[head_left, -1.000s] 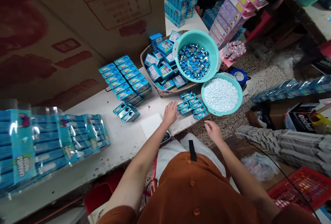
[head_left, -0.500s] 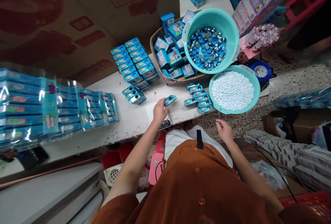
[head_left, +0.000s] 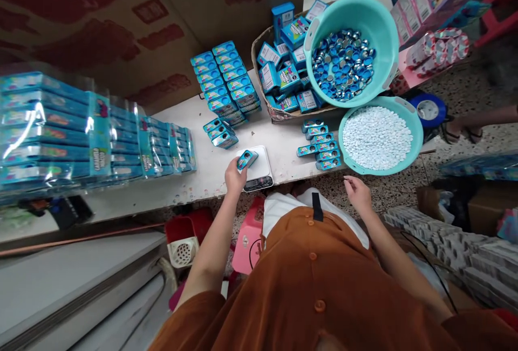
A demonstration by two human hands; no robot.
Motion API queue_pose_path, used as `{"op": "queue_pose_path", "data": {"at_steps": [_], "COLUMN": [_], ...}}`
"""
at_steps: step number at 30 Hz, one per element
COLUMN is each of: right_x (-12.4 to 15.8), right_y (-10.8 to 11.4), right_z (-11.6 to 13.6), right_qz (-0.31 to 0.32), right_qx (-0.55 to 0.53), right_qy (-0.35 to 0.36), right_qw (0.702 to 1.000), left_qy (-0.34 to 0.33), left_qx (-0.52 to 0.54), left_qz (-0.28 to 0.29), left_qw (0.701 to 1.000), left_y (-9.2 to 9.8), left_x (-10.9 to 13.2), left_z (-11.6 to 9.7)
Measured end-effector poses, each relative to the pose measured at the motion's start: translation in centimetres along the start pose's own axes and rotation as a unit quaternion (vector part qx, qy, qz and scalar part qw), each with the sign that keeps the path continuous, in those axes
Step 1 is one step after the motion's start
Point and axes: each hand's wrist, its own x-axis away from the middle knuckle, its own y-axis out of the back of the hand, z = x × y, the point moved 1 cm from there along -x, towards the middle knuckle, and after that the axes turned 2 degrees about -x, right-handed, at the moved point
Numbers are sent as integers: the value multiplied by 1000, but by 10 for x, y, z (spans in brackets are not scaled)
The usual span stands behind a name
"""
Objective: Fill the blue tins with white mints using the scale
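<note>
My left hand (head_left: 235,177) is closed on the near end of a small blue candy box (head_left: 247,160), whose top shows a dark round hole. The box is over the white digital scale (head_left: 262,163); whether it touches the plate I cannot tell. My right hand (head_left: 358,194) hangs off the table edge near my lap, fingers curled in a pinch, and anything in them is too small to make out. Several similar boxes (head_left: 327,155) stand between the scale and a turquoise basin of white candies (head_left: 378,137). A short row of boxes (head_left: 220,134) stands behind the scale, to its left.
A turquoise basin (head_left: 390,32) of blue and silver caps sits at the back right. Beside it a carton (head_left: 279,116) holds blue boxes. Stacked boxes (head_left: 226,83) stand at the back, plastic-wrapped packs (head_left: 99,137) at left. A person's feet (head_left: 461,132) show at right.
My left hand has carried the candy box left and over the scale, which now shows more fully. My right hand stays pinched near my lap. The whole view has shifted a little.
</note>
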Motion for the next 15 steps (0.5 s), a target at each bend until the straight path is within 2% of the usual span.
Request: {"op": "queue_pose_path", "data": {"at_steps": [5,8,15], "right_x": [-1,0,1], "right_y": [3,5,9], "right_z": [1,-4,-18], "right_qz": [4,-4,-19], "right_qx": [10,5,15], "right_qy": [-4,-6,-4], "right_qw": [1000,1000,1000], "left_qy": [8,6,50], "left_qx": [-10,-29,-50], "left_qz": [32,22,-13], "left_qw": [999,999,997], "left_y": [-1,5,21], "left_x": [-10,-7,40], "left_z": [-6,-5,19]}}
